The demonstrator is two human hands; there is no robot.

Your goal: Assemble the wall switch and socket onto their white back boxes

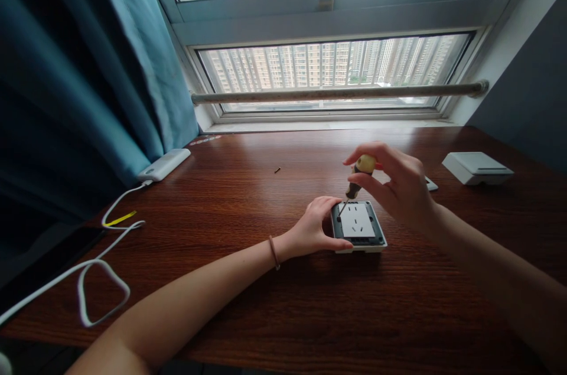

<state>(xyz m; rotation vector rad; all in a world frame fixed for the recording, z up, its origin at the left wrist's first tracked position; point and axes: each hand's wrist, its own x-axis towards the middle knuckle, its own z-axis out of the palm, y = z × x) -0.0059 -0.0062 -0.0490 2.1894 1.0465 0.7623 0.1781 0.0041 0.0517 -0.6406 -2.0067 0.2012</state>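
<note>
A wall socket [358,221] with a white face and dark frame lies face up in a white box on the wooden table. My left hand [319,226] grips its left side, thumb along the near edge and fingers at the far left corner. Above it, my right hand [398,183] pinches the handle of a screwdriver [354,187] with a yellow end. The screwdriver slants down, its tip at the left side of the socket's frame. Whether a screw sits under the tip is too small to tell.
A small screw [277,170] lies on the table [212,186]. At the right stands a white box [477,168], with a flat white piece [431,184] partly behind my right hand. A white power strip [165,165], its cord [104,263] and a yellow strip [121,218] lie at the left by the curtain [133,68].
</note>
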